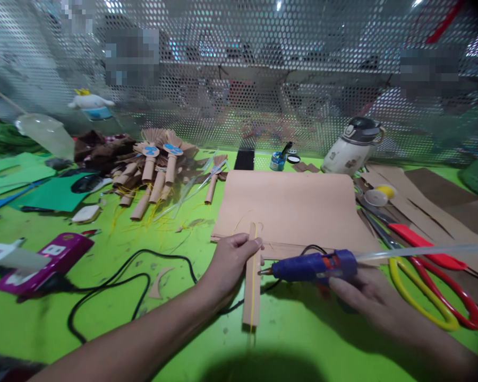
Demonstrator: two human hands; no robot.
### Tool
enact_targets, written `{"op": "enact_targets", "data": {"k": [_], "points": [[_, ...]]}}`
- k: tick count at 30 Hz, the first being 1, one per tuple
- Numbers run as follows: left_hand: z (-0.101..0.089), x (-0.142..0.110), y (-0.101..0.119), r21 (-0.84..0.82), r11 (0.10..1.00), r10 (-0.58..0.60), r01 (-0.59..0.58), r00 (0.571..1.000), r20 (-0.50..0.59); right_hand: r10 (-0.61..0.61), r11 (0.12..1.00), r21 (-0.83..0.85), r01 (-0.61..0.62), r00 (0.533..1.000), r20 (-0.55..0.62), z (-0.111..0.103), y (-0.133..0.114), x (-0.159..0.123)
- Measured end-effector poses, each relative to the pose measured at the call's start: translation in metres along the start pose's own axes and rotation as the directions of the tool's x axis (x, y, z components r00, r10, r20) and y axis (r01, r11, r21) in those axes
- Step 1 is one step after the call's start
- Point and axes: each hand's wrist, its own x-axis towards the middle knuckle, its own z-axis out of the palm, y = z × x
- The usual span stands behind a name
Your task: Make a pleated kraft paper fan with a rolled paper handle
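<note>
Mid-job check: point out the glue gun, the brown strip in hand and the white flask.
Glue gun (305,267), head view: blue body.
Brown strip (248,294), head view: lower half.
White flask (343,154), head view: pale body.

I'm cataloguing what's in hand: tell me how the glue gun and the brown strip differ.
The glue gun is mostly blue and bulky; the brown strip is slender, with yellow string along it. The glue gun lies sideways in the right hand; the brown strip points away from the person in the left hand. Both are hand-held.

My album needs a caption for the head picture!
Left hand holds a brown strip with yellow string; right hand points a blue glue gun at it.
</note>
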Motion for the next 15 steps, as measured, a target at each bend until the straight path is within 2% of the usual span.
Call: {"op": "enact_targets", "data": {"k": [3, 10, 15], "points": [[0.0, -0.0001, -0.0002, 0.007, 1.0, -0.004, 0.003, 1.0, 0.011, 0.011, 1.0, -0.009, -0.011, 1.0, 0.016, 0.0, 0.0015, -0.0015], [0.0012, -0.0006, -0.001, 0.063, 0.998, 0.012, -0.011, 1.0, -0.008, 0.038, 0.998, 0.054, -0.036, 0.998, -0.042, 0.0034, 0.0013, 0.0032], [0.0018, -0.0019, -0.0014, 0.053, 0.999, -0.001, 0.0, 1.0, 0.005, 0.024, 0.998, 0.066, -0.024, 1.0, 0.0, 0.0039, 0.0022, 0.0054]]}}
